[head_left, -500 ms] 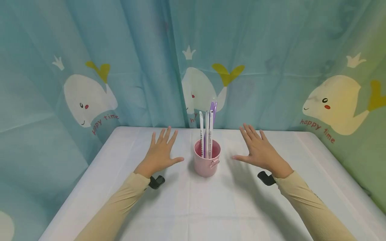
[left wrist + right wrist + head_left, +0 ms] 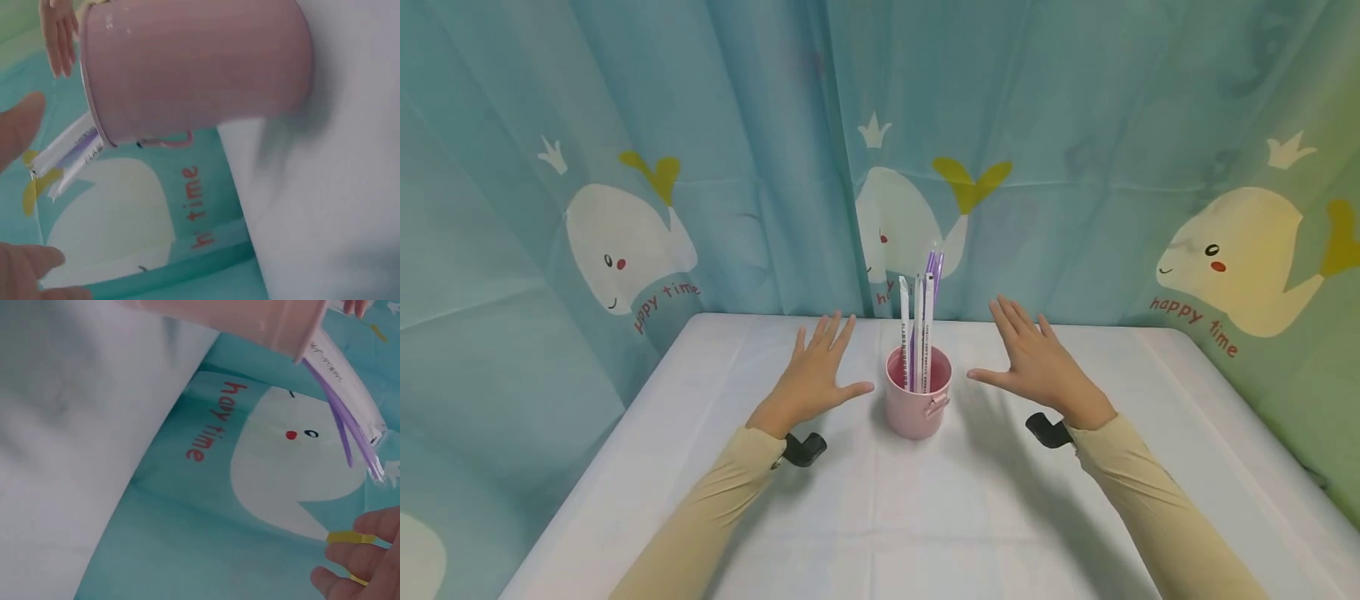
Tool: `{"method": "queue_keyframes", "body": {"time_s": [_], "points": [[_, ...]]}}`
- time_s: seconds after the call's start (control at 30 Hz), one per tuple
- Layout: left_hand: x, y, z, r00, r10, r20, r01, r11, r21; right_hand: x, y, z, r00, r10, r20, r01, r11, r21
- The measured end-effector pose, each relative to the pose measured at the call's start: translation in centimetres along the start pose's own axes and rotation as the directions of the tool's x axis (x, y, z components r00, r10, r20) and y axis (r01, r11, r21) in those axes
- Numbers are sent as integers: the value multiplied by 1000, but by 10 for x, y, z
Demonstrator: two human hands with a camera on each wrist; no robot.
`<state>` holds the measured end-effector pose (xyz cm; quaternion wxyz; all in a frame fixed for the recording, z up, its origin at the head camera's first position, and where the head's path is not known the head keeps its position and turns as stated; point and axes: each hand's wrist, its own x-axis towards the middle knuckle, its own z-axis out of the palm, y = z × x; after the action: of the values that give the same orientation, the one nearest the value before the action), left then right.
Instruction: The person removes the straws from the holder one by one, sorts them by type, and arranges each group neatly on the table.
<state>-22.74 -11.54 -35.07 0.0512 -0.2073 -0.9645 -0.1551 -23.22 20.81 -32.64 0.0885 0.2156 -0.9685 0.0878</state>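
While your left hand [image 2: 810,377] and right hand [image 2: 1047,368] spread wide on either side, a pink bucket [image 2: 912,418] of straws [image 2: 928,333] stands near the center of the head view.
All the straws in sight, white-wrapped and purple, sit upright in the bucket on the white table [image 2: 850,525]; whether your handling is finished or unstarted, and what is left, the pictures cannot tell. Both your hands, left and right of center, are released, fingers extended, thumbs pointing inward, holding nothing and touching neither bucket nor straws.
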Motion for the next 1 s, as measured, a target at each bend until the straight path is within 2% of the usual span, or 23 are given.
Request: {"method": "queue_keyframes", "body": {"time_s": [0.1,0.2,0.33,0.43,0.57,0.7,0.8,0.83,0.9,1.0], "points": [[3,2,1,1000,20,-7,-21,989,-147,6,-3,-1,1000,-1,-20,2,999,39],[5,4,4,999,37,-21,-42,945,-325,12,-5,-2,999,-6,-32,9,996,92],[8,6,10,995,60,-79,-92,856,-509,19,-8,-3,1000,2,-27,3,977,211],[11,5,16,991,70,-110,-123,774,-621,24,-13,-2,999,25,-28,-14,946,323],[14,4,24,996,59,-71,-92,638,-765,33,-16,2,998,36,-54,-6,878,478],[16,2,32,998,54,-16,-42,530,-847,43,-14,9,998,34,-58,10,785,620],[17,3,38,999,50,22,-5,480,-877,50,-13,14,999,37,-21,-12,716,698],[17,3,40,998,48,33,7,464,-886,52,-13,16,999,36,-6,-21,702,712],[18,4,44,998,37,58,36,441,-897,55,-13,20,999,37,27,-44,676,735],[18,6,48,995,13,103,88,424,-901,59,-14,25,997,36,72,-78,658,749]]}}
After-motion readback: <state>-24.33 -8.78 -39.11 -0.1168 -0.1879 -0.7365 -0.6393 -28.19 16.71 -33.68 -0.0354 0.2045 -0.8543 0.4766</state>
